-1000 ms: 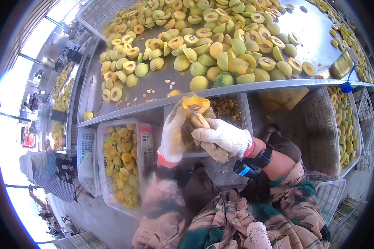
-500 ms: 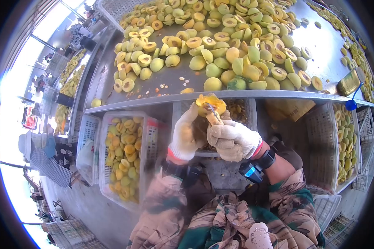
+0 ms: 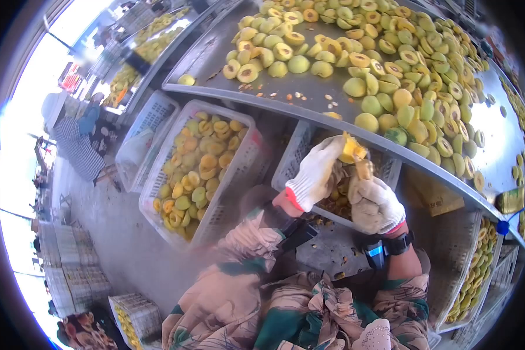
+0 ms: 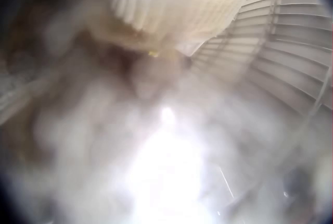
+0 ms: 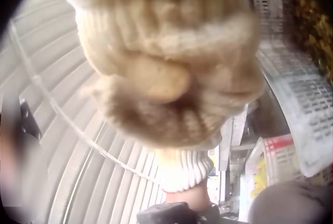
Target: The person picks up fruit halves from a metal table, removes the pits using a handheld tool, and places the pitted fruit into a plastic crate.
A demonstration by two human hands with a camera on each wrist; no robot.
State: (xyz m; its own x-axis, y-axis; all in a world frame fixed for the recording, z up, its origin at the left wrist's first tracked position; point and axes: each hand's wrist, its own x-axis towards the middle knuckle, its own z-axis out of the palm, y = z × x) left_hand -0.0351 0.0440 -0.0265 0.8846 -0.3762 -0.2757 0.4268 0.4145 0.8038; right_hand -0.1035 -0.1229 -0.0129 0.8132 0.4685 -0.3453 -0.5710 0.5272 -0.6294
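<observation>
My gloved left hand [image 3: 318,169] holds a piece of yellow stone fruit [image 3: 352,149] at its fingertips, just below the table edge. My gloved right hand [image 3: 374,204] is curled round the wooden handle [image 3: 364,169] of a small pitting tool. The tool's metal end meets the fruit on its right side. From the right wrist, the butt of the wooden handle [image 5: 158,81] pokes out of the bunched glove fingers. Below both hands stands a crate [image 3: 300,137] with brownish scraps in it. The left wrist view is mostly blurred, with a white glove cuff [image 4: 182,5] at the top.
Many halved fruits [image 3: 396,96] cover the metal table [image 3: 210,61], whose raised edge runs in front of me. A white crate of yellow halves [image 3: 198,169] stands left, another fruit-filled crate [image 3: 458,262] right. A yellow can [image 3: 510,200] sits at the table's right end.
The head view has swung left, so the table and hands appear farther right. The fruit has turned more edge-on, and the tool's end has shifted from its middle toward its right side.
</observation>
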